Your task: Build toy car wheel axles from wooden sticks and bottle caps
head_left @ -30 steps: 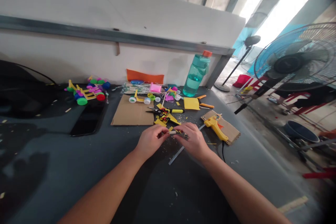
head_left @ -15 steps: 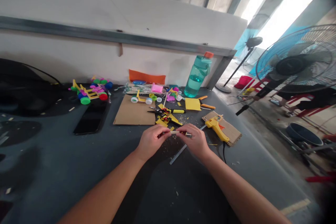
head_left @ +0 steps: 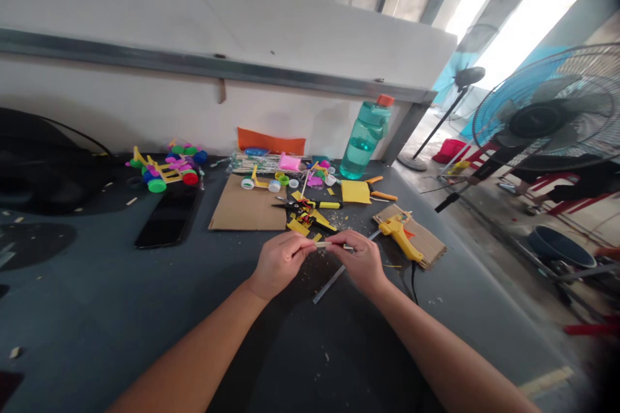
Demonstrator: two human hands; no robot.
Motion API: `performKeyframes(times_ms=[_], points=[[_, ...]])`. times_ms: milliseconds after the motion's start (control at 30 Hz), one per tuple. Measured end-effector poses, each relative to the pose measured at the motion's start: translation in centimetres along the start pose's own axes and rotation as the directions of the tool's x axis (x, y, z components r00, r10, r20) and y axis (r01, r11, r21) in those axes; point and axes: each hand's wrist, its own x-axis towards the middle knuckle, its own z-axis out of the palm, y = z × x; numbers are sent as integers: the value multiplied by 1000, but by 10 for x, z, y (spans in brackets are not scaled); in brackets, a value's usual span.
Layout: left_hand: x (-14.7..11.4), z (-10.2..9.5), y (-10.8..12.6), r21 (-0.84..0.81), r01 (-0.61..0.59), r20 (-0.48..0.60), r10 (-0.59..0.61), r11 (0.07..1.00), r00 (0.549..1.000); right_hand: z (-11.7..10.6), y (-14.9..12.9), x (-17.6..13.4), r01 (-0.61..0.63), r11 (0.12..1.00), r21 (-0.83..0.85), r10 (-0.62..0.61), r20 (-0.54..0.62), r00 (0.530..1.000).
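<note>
A short, pale wooden stick spans the gap between my two hands over the dark table. My left hand pinches one end and my right hand pinches it farther along, so most of the stick is hidden by fingers. Just beyond the hands lie black-and-yellow pliers among scraps of yellow card. A clear glue stick sticks out from beneath my right hand. To its right, a yellow glue gun rests on a piece of cardboard.
A flat cardboard sheet and a black phone lie left of centre. Small toy cars with coloured wheels stand behind the phone. A teal water bottle is at the back, near orange-handled pliers. A fan stands beyond the right edge.
Almost nothing differs. Both hands keep their pinch on the stick in nearly the same place, and the view has shifted very slightly.
</note>
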Motion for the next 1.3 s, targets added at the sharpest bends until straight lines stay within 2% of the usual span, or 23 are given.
performKeyframes(times_ms=[167,333,567,767,1033,1133,1200,1300], points=[[1,-2,3,29,-32,5,31,999,999,-1,1,-1,33,999,0,-33,0,999],[1,-2,5,33,-12,9,12,999,1000,-2,-1,0,39,999,-4,-39,5,999],[1,-3,4,2,-3,-56,3,1000,998,1,-2,-1,61,997,55,-61,-12,998],[2,-3,5,-30,-30,-96,27,999,995,4,4,-3,15,996,93,-13,-20,1000],[0,0,1,-54,-1,-35,-1,999,999,1,-2,-2,-9,998,55,9,-6,1000],[-1,1,1,-86,54,-11,-56,995,998,1,-1,-1,-24,999,49,25,-21,999],[-1,1,1,-106,140,-30,-144,984,989,0,2,-1,-41,998,49,44,-60,997],[3,-1,-7,-110,279,-159,-294,954,942,-2,8,1,-63,997,46,68,-128,989]])
